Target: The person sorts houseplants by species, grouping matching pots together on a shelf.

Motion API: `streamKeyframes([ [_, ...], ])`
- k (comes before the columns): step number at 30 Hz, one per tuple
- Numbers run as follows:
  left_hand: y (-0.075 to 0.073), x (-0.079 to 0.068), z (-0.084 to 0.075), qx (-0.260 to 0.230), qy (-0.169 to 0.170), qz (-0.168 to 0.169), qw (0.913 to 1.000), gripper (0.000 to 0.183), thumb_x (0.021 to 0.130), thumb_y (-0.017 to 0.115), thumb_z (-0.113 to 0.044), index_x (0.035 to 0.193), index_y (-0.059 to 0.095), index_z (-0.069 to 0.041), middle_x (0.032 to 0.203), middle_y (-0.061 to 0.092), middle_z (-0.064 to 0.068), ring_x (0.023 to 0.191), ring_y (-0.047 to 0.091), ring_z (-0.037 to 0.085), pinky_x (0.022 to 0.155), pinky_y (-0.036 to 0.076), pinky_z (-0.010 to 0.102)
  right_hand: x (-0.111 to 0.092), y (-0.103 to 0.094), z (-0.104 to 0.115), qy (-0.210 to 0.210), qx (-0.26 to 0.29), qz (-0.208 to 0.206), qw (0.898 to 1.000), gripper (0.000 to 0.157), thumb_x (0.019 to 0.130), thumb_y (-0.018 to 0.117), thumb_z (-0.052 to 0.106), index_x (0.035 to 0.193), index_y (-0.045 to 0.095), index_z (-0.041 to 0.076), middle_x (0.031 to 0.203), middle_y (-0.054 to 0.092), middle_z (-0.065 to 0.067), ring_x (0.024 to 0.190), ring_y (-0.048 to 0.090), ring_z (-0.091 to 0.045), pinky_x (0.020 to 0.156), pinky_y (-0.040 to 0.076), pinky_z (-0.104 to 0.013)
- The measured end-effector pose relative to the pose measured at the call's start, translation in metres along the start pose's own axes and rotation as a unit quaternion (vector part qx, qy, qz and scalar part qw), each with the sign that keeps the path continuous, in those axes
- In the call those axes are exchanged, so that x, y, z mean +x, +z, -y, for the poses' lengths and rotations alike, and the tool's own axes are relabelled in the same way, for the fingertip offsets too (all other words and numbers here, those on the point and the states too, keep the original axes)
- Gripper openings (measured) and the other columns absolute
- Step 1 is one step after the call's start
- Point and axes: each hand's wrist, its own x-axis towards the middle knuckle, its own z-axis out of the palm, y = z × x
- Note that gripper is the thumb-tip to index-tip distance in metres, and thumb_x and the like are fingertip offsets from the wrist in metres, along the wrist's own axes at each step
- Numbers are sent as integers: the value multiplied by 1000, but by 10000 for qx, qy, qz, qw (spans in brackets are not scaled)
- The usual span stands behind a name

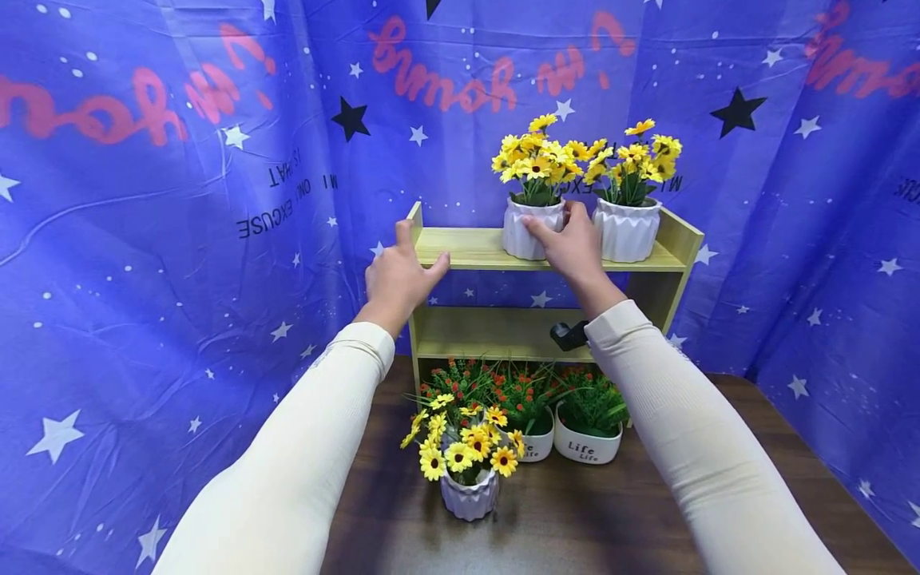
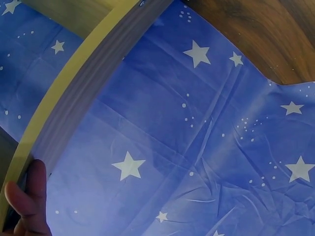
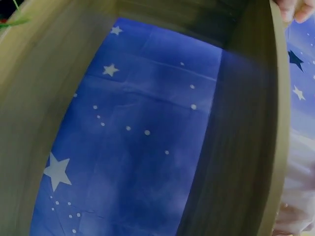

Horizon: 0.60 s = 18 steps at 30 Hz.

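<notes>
My right hand [image 1: 577, 246] holds a white ribbed pot of yellow flowers [image 1: 533, 230] on the top board of a light wooden shelf [image 1: 467, 246], thumb across its front and fingers round its right side. In the right wrist view the pot [image 3: 298, 201] shows at the lower right edge. Just right of it stands a second white flower pot [image 1: 627, 231]. My left hand [image 1: 399, 275] grips the shelf's left side panel near the top, thumb spread toward the board. In the left wrist view its fingers [image 2: 35, 184] lie against that panel [image 2: 74, 93].
A third pot of yellow flowers [image 1: 469, 495] stands on the dark wooden table [image 1: 402, 551], in front of the shelf. White planters [image 1: 589, 435] with red-dotted greenery sit below the middle board [image 1: 481, 331]. A blue starry curtain [image 1: 180, 319] hangs behind and at both sides.
</notes>
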Motion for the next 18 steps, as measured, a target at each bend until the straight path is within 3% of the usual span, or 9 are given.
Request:
streamKeyframes([
  [4,0,1,1,-33,5,3,10000,83,88,54,-69,145,24,-18,71,58,16,67,61,34,57,50,45,-12,-3,-1,-3,473,-178,9987,93,89,69,54,155,24,6,155,34,-16,140,36,-31,111,34,-43],
  [7,1,1,0,18,-22,19,10000,82,88,53,-70,144,23,-18,70,57,15,64,60,33,55,49,44,-30,-11,-5,-53,1074,-503,9929,86,89,72,48,152,31,8,156,34,-12,141,36,-28,111,35,-40],
  [12,-2,1,0,-17,-47,79,10000,83,87,54,-70,143,24,-17,70,57,15,64,60,33,55,49,44,-80,-15,-26,-407,1735,-991,9790,62,90,76,29,138,48,0,141,52,-13,128,51,-25,104,42,-38],
  [18,-7,1,-1,-119,-27,134,9998,84,87,56,-69,143,25,-15,76,59,18,68,63,35,56,50,46,-146,0,-72,-580,1909,-717,9773,46,92,73,18,130,54,-1,129,60,-9,119,56,-24,97,45,-29],
])
